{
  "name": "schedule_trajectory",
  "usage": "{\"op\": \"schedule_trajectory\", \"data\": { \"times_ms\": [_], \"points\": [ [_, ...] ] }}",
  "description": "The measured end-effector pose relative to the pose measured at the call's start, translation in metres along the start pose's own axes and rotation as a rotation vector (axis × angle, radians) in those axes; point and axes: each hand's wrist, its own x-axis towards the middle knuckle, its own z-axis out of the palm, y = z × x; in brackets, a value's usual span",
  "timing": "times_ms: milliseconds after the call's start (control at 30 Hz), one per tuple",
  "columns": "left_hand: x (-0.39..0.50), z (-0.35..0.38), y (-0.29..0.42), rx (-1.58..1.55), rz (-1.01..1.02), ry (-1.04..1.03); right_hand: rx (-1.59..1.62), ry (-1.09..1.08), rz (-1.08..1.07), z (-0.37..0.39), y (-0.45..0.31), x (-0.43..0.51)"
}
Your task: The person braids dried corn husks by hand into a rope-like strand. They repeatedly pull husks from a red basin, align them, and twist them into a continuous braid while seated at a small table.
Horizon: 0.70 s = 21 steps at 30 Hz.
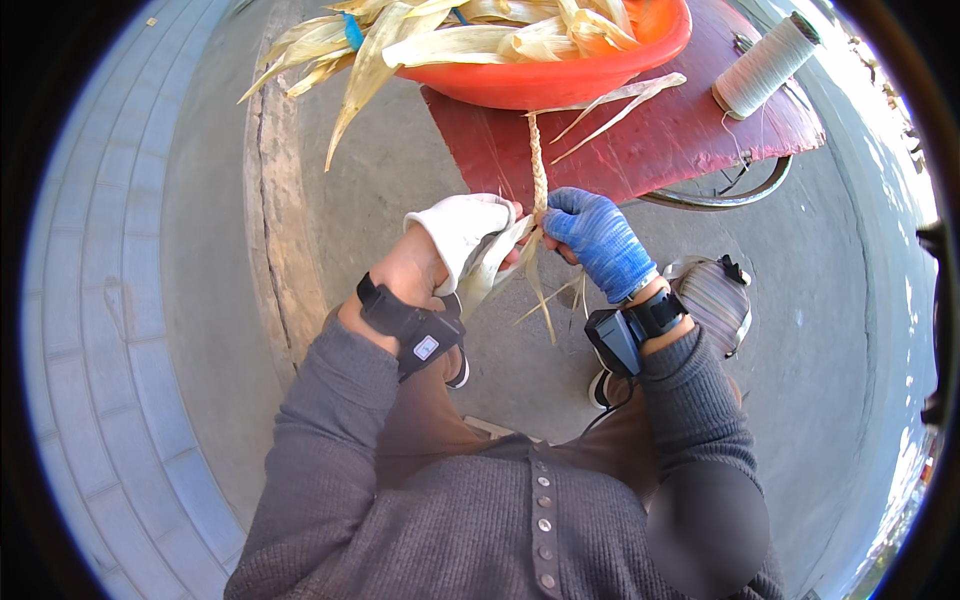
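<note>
A braid of corn husk (pixel 537 161) runs from under the rim of the orange basin down to both hands. My left hand (pixel 472 229), in a white glove with bare fingertips, grips pale husk strips (pixel 491 262) at the braid's lower end. Close beside it, my right hand (pixel 596 236), in a blue knitted glove with bare fingertips, pinches the braid's end and loose strands. Thin husk ends (pixel 541 300) hang below the fingers. More dry corn husks (pixel 480 45) fill the orange plastic basin (pixel 540 82), some tied with blue bands and draping over its left side.
The basin stands on a dark red board (pixel 637 157). A cone of white thread (pixel 765 66) stands at its right, above a curved metal rim (pixel 724 199). A striped bag-like item (pixel 712 304) lies on the floor to the right. A cracked strip (pixel 277 195) crosses the floor at left.
</note>
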Motion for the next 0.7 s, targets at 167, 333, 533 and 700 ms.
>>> {"op": "schedule_trajectory", "data": {
  "times_ms": [167,333,533,700],
  "points": [
    [0.007,-0.001,0.001,0.122,-0.042,0.058,-0.062,-0.015,-0.035,-0.001,0.001,0.003],
    [0.013,-0.004,0.004,0.326,-0.042,0.01,-0.079,-0.039,-0.029,-0.003,0.0,0.005],
    [0.014,-0.004,-0.007,0.112,-0.035,-0.026,-0.047,-0.05,-0.008,-0.004,0.0,0.004],
    [0.009,-0.01,-0.006,0.017,-0.069,-0.126,0.05,-0.089,0.007,-0.006,-0.002,0.002]
  ]
}}
